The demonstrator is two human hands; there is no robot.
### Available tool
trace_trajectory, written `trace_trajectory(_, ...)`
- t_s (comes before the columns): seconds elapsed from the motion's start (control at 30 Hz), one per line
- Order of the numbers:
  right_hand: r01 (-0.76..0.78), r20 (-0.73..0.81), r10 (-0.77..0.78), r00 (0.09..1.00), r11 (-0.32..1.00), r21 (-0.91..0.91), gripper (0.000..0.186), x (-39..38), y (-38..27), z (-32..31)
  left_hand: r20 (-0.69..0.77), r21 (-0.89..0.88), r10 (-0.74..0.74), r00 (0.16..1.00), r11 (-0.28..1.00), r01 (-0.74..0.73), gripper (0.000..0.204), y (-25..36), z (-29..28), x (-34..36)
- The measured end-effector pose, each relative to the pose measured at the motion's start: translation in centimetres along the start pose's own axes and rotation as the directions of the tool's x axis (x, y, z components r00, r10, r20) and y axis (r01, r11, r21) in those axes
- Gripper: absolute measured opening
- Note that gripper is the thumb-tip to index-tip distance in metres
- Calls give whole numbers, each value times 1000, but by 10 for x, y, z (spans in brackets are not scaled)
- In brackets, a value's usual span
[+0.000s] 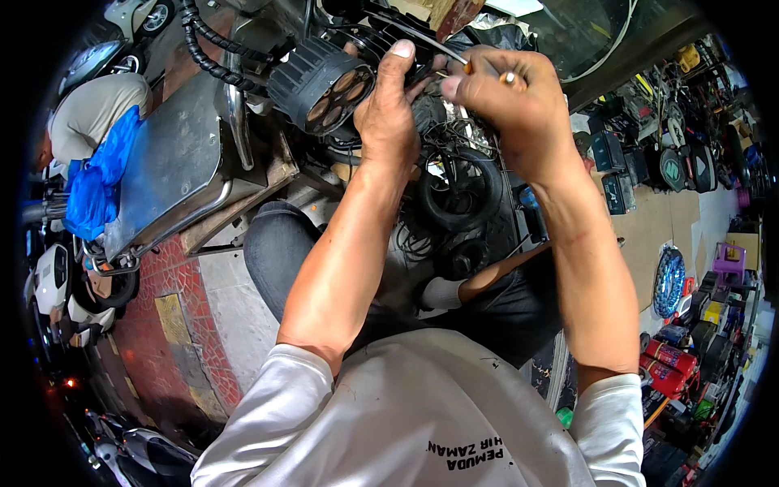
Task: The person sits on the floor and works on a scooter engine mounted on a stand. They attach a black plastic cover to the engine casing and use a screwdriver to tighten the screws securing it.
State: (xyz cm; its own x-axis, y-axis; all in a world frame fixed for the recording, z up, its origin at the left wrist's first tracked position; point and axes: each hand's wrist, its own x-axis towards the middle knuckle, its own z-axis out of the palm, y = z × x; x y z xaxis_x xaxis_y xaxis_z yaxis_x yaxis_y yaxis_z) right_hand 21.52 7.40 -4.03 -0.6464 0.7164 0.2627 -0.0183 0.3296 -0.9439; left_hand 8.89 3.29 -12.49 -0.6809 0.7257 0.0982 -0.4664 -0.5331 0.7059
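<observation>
My left hand [388,109] is closed, thumb up, around a black finned part [381,40] near the top of the view. Right beside its wrist is a round black ribbed lamp [312,81] with several round lenses in its face. In my right hand [519,105] is a screwdriver [430,42], its thin metal shaft pointing up and left across the black part. Small bits of its orange handle show between my fingers. The tip lies among dark parts, and I cannot tell what it touches. Thin wires hang beneath my hands.
A small black wheel [460,191] lies among cables below my hands. On the left stand a metal box [170,166] with a blue plastic bag [105,174] and a bent-over person [97,114]. Parked motorcycles [53,280] line the far left. Tools and red cylinders [669,365] crowd the right.
</observation>
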Motion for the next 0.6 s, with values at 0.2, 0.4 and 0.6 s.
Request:
trace_trajectory(0.2,-191,24,190,981,967,167,50,3,-11,-4,79,-69,-43,996,996,48,67,-5,-12,16)
trace_trajectory(0.4,153,74,-197,978,426,-892,70,-6,-60,-14,-21,-9,-49,999,999,49,106,2,-7,7)
trace_trajectory(0.6,251,250,-28,968,149,-956,67,20,-71,-18,47,-20,-56,997,998,57,106,-2,-13,10)
